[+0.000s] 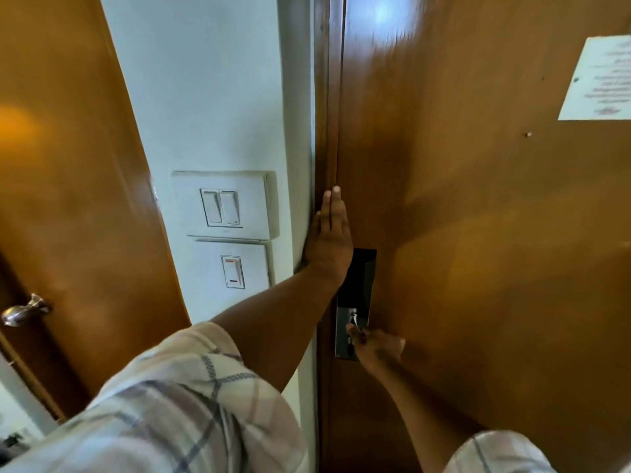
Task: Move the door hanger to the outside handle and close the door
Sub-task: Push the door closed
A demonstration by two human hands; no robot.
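The brown wooden door (478, 233) fills the right side and sits against its dark frame (326, 131). My left hand (329, 240) lies flat, fingers straight and together, on the door's edge beside the frame, just above the black lock plate (362, 278). My right hand (375, 346) is closed around the inside door handle (353, 319) at the lower part of the lock plate; most of the handle is hidden by the fingers. No door hanger shows in this view.
A white wall strip (211, 97) left of the frame carries a double light switch (222, 206) and a single switch (233, 272). Another wooden door (68, 199) with a metal knob (24, 312) stands at far left. A paper notice (597, 76) is pinned on the main door.
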